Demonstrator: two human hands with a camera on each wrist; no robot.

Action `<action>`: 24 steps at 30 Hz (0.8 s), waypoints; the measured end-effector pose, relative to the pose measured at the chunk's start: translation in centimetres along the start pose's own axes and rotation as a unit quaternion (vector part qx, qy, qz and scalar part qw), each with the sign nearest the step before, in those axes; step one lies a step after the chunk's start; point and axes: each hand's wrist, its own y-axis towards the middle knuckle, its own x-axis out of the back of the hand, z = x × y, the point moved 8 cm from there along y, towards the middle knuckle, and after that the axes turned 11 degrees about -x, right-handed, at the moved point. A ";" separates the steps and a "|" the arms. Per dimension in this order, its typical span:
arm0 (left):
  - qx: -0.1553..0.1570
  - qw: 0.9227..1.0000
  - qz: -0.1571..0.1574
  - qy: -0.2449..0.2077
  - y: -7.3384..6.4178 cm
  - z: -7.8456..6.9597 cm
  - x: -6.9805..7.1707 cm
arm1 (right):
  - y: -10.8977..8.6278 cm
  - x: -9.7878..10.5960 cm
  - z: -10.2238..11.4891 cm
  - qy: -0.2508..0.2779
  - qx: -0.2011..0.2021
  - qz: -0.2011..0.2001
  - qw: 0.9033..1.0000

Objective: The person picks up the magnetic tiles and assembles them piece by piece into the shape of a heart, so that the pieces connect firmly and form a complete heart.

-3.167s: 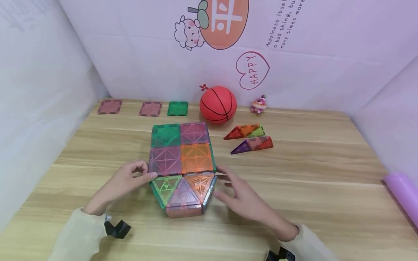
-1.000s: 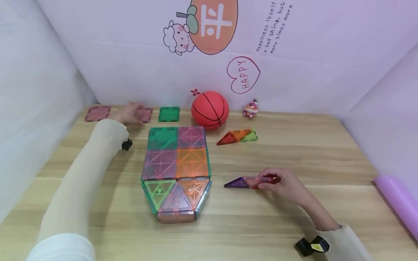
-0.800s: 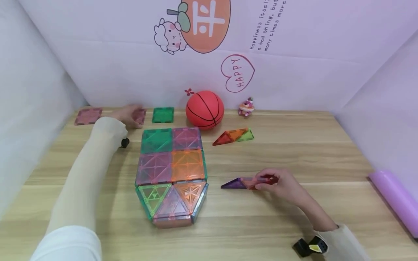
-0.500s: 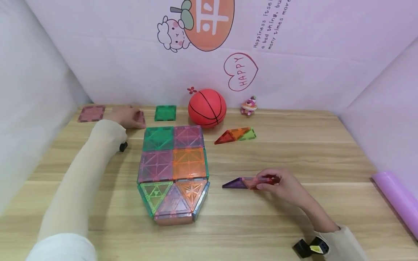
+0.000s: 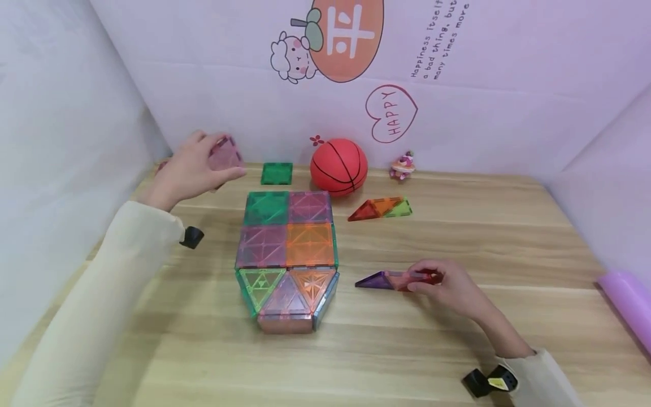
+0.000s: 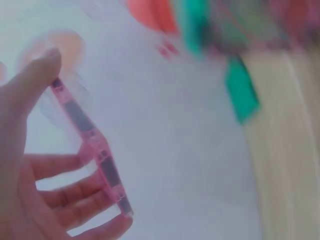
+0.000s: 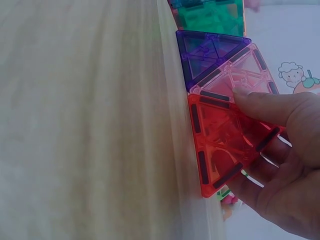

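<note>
My left hand (image 5: 188, 172) grips a pink square magnetic tile (image 5: 224, 155) above the table's back left. The left wrist view shows that tile (image 6: 87, 130) nearly edge-on between thumb and fingers. At right, my right hand (image 5: 450, 285) pinches a strip of triangular magnetic tiles (image 5: 395, 280), standing on edge on the table. Its purple, pink and red triangles (image 7: 230, 130) show in the right wrist view, thumb on the near face and fingers behind. Between the hands sits a box-like tile build (image 5: 261, 246), topped with squares and, at its near end, triangles.
Behind the build lie a green square tile (image 5: 277, 173) and a red ball (image 5: 339, 167). A small figurine (image 5: 403, 165) stands near the back wall. Another triangle strip (image 5: 380, 208) stands right of the build. A purple roll (image 5: 625, 308) lies at the right edge.
Both hands have left the build. My right hand took the purple-pink-red strip and drew it nearer, then stayed still. My left hand reached back and has now raised the pink square off the table.
</note>
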 end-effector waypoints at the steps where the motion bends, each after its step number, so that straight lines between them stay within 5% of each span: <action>1: -0.010 1.000 -0.013 0.002 -0.6 -1.4 0.3 | -0.1 0.0 0.0 -0.001 0.002 -0.002 1.000; 5: -0.070 0.996 -0.052 -0.004 -2.3 -7.6 0.4 | -0.1 0.2 0.0 -0.010 0.006 -0.006 1.000; 8: -0.110 0.992 -0.063 -0.019 -3.5 -12.1 -0.9 | -0.2 0.0 0.2 -0.009 0.014 0.004 1.000; 12: -0.172 0.982 -0.057 -0.056 -5.1 -17.9 -4.1 | -0.8 -0.5 0.8 -0.001 0.034 0.024 0.999; 16: -0.217 0.972 -0.013 -0.087 -6.0 -22.5 -8.7 | -1.7 -0.8 1.1 0.008 0.036 0.037 0.999; 19: -0.204 0.974 0.035 -0.087 -5.7 -24.0 -12.8 | -2.5 -0.7 1.2 0.007 0.030 0.040 0.999; 24: -0.130 0.979 0.086 -0.129 -5.5 -22.8 -18.6 | -3.9 -0.5 1.1 -0.001 0.029 0.039 0.999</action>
